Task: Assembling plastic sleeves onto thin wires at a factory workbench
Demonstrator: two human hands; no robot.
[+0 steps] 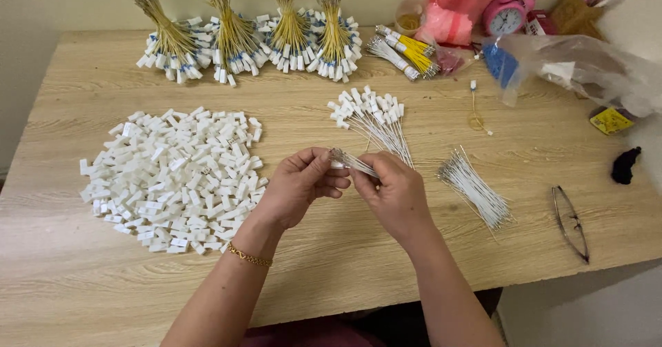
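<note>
My left hand (298,185) and my right hand (394,194) meet at the middle of a wooden table (331,264). Between their fingertips they pinch a thin white wire (353,161) with a small white plastic piece at its left end. A big heap of small white plastic blocks (176,178) lies to the left of my left hand. Just beyond my hands lies a fan of white wires with white blocks fitted (372,118). A loose bundle of bare white wires (476,190) rests to the right of my right hand.
Several tied bundles of yellow wires with white blocks (248,40) line the far edge. A pink alarm clock (505,14), pink bags (452,9) and a clear plastic bag (586,67) sit at the back right. Folded glasses (571,223) and a black object (625,165) lie at the right.
</note>
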